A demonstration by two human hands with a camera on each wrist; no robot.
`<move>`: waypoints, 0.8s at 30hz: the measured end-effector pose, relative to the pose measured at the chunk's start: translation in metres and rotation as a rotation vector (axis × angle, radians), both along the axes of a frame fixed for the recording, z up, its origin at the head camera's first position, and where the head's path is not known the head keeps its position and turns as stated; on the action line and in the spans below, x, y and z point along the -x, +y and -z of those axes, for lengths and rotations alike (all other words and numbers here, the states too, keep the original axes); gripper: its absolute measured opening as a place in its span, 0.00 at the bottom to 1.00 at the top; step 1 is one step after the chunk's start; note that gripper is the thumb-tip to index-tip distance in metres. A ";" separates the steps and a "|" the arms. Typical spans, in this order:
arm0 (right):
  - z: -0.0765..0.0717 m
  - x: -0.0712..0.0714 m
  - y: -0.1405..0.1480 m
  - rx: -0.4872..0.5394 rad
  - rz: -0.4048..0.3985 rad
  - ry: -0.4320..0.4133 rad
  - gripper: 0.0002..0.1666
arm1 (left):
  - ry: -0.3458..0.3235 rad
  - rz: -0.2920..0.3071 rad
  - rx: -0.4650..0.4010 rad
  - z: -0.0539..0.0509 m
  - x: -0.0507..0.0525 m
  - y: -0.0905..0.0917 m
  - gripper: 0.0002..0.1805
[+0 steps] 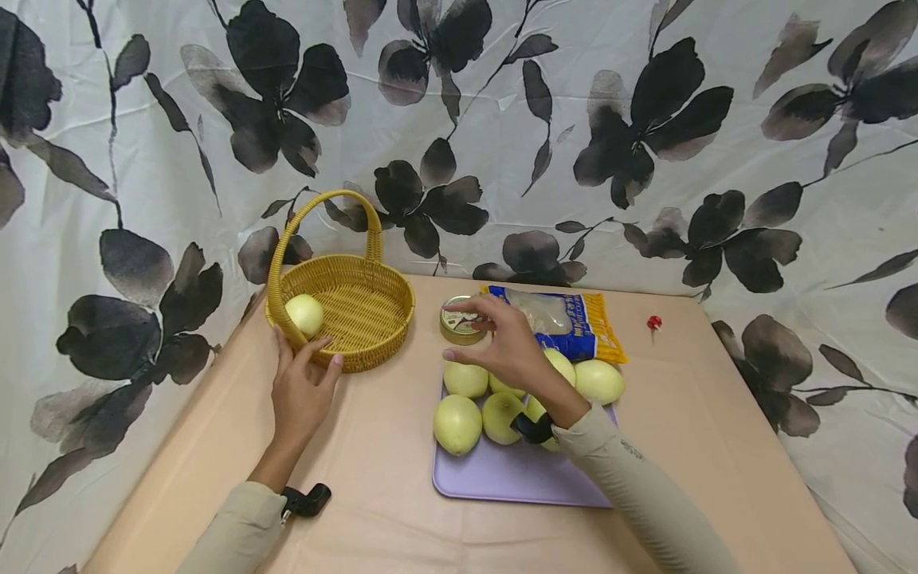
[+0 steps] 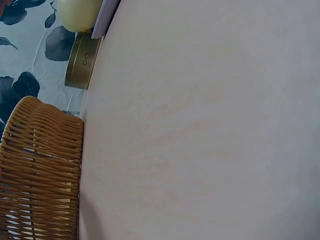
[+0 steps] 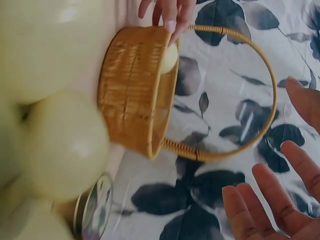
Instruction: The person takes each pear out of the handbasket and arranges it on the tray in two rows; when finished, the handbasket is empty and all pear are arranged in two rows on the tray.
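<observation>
In the head view, a yellow wicker basket [image 1: 358,307] with a tall handle stands at the left, and one pale yellow-green fruit [image 1: 304,315] lies inside it. My left hand [image 1: 304,395] holds the basket's near-left rim, with fingers over the edge. The right hand [image 1: 512,343] hovers over the lilac tray [image 1: 495,482], holding nothing, its fingers spread loosely apart from the thumb. Several round pale yellow-green fruits [image 1: 457,425] sit on the tray, some hidden beneath my right arm. In the right wrist view the basket [image 3: 132,85] appears beyond the fruits.
A round gold tin [image 1: 460,328] stands behind the tray, partly covered by my right fingers. Beside it lies a blue and yellow plastic packet [image 1: 574,319]. A small red item [image 1: 654,323] rests farther right. A flowered cloth [image 1: 531,159] hangs behind the table.
</observation>
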State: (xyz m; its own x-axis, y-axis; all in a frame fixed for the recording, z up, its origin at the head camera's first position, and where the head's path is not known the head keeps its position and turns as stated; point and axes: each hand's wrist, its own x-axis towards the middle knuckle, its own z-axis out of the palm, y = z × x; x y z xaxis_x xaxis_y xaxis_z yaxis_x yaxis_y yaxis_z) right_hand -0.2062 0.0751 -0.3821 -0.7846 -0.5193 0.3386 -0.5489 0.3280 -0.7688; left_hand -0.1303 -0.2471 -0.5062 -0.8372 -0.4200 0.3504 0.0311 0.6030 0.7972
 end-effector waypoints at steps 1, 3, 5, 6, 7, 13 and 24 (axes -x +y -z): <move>-0.001 0.002 -0.007 0.003 -0.012 -0.003 0.34 | 0.000 0.000 0.000 0.000 0.000 0.000 0.23; -0.003 0.006 -0.020 0.002 -0.033 -0.008 0.34 | 0.000 0.000 0.000 0.001 0.000 0.000 0.23; -0.005 0.009 -0.033 -0.008 -0.047 -0.015 0.33 | 0.001 -0.001 0.001 0.001 0.000 0.000 0.23; -0.005 0.011 -0.039 -0.013 -0.053 -0.018 0.33 | 0.001 -0.003 0.002 0.001 0.000 -0.001 0.23; -0.005 0.014 -0.046 -0.016 -0.063 -0.019 0.33 | 0.002 -0.004 0.003 0.002 0.000 -0.001 0.23; -0.005 0.029 -0.084 -0.013 -0.118 -0.028 0.32 | -0.003 -0.004 0.010 0.001 0.000 -0.001 0.23; 0.011 0.054 -0.156 -0.074 -0.167 -0.082 0.32 | -0.021 -0.005 0.022 0.000 0.000 -0.001 0.23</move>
